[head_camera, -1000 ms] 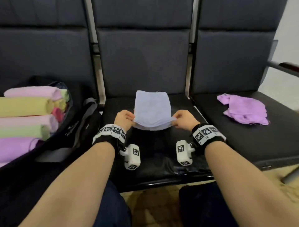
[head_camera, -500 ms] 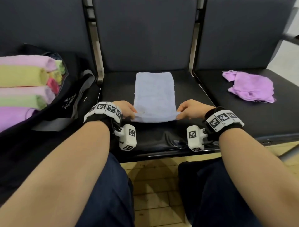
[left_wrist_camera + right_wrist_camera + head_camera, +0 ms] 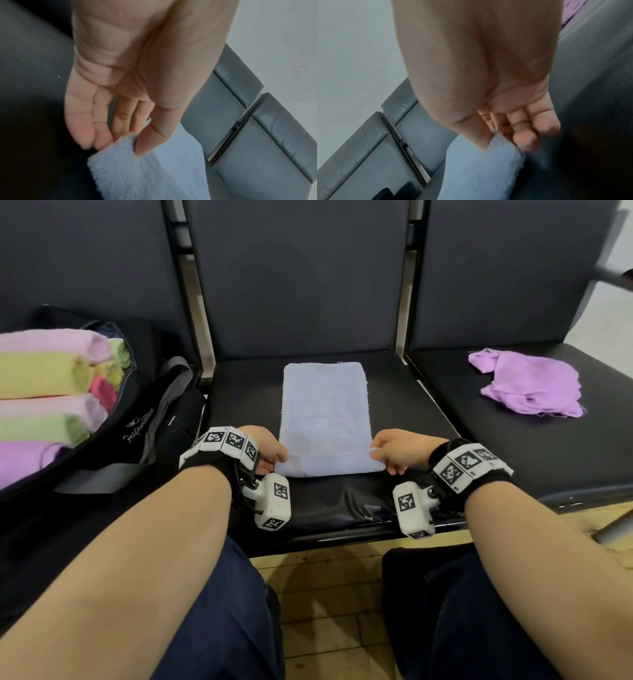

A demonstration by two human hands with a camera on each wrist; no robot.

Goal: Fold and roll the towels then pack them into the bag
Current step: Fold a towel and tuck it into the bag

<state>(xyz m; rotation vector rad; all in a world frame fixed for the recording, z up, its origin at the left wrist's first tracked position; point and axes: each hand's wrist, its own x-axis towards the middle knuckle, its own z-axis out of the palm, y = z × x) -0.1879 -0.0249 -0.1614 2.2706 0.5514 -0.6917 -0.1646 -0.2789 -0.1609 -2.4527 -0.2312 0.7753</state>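
Now the pale blue towel (image 3: 325, 419) is lying flat, folded into a long strip, on the middle seat (image 3: 404, 405) of a row of dark chairs. The left hand (image 3: 265, 448) is pinching the strip's near left corner, thumb on top and fingers beneath, as the left wrist view shows. The right hand (image 3: 399, 451) is pinching the near right corner in the same way. To the left, a black bag (image 3: 137, 426) is sitting open, holding rolled towels (image 3: 44, 398) in pink, yellow, green and purple. On the right seat, well apart from the hands, a purple towel (image 3: 529, 388) is lying crumpled.
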